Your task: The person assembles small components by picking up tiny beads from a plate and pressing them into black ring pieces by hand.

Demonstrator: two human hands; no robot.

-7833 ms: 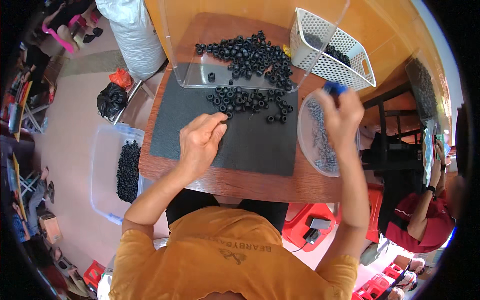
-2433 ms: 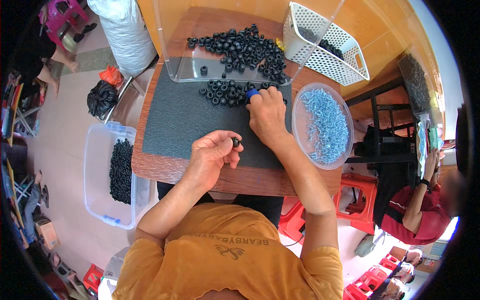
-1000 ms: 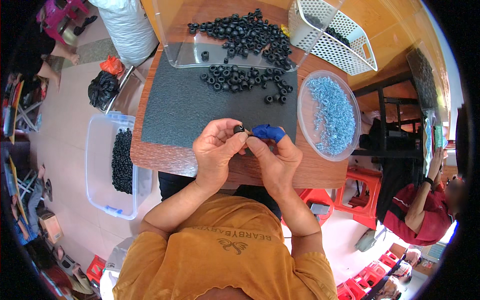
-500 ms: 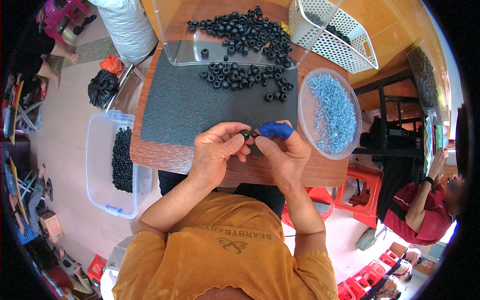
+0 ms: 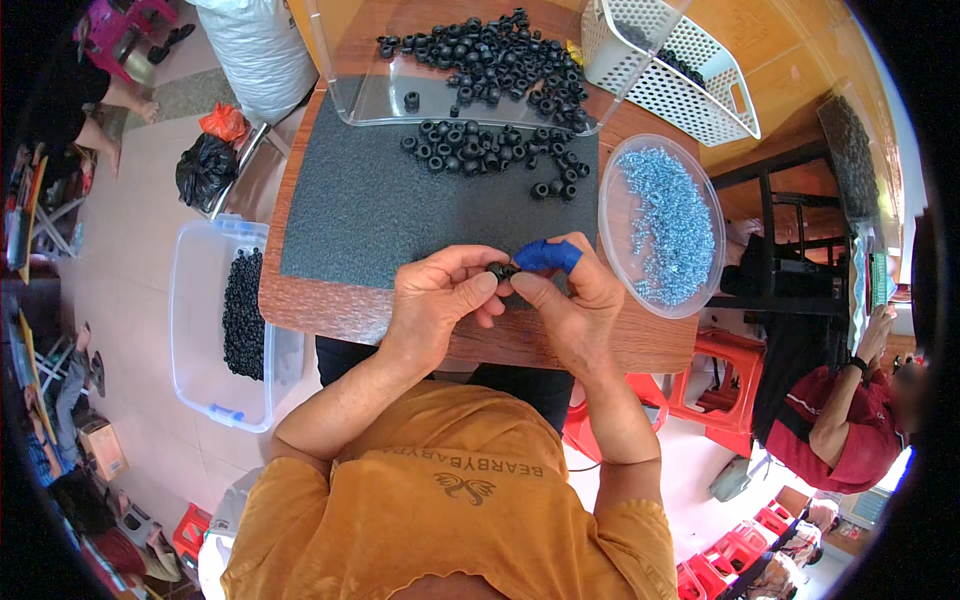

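Just over the near edge of the dark grey mat (image 5: 350, 200), my two hands meet at one small black round part (image 5: 501, 271). My left hand (image 5: 430, 297) pinches it between thumb and fingers. From the other side, the thumb and forefinger of my right hand (image 5: 578, 312) are closed against it, the forefinger wrapped in blue tape (image 5: 548, 256). Anything tiny between the right fingertips is hidden. Farther back on the mat lies a loose pile of black round parts (image 5: 470, 150) with holes.
A clear tray (image 5: 372, 100) behind holds more black parts. At right stands a round clear tub (image 5: 609, 240) of small light-blue pieces, with a white perforated basket (image 5: 700, 112) beyond. A clear bin (image 5: 205, 330) of black parts is left of the table; red stools (image 5: 715, 390) are at right.
The black part has shifted slightly right, and my right fingertips now press closer against it. My hands otherwise keep almost the same place.
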